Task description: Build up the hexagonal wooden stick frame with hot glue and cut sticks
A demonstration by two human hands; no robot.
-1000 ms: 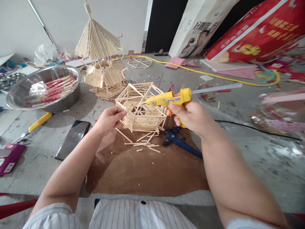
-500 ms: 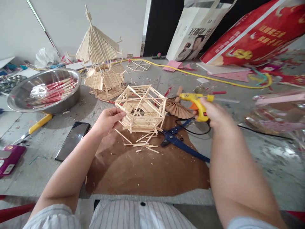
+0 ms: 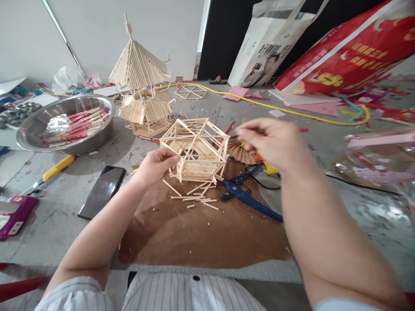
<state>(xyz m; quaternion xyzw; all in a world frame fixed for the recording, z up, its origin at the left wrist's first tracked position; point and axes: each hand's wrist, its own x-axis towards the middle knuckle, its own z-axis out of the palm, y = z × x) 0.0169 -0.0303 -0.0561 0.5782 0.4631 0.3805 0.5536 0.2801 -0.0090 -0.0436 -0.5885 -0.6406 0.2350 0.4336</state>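
A hexagonal frame of thin wooden sticks (image 3: 202, 166) rests upright at the middle of the brown sheet (image 3: 207, 242). My left hand (image 3: 158, 165) pinches its left side between thumb and fingers. My right hand (image 3: 266, 140) hovers to the right of the frame, fingertips drawn together; whether something small is between them is too blurred to tell. Below that hand lies the yellow glue gun (image 3: 270, 168), mostly hidden by it. Several loose short sticks (image 3: 194, 198) lie in front of the frame. Blue-handled cutters (image 3: 246, 198) are just to the right.
Behind stands a stick pagoda (image 3: 139, 65). On the left are a steel bowl (image 3: 24, 138) with wrapped sticks, a phone (image 3: 102, 192), and a yellow-handled tool (image 3: 58, 167). A yellow cable (image 3: 292, 111) crosses the back. A flat hexagon (image 3: 191, 91) lies behind the frame.
My right hand has let go of the glue gun, which now lies on the table, and has moved left toward the frame. My left hand still grips the frame, slightly farther right in view.
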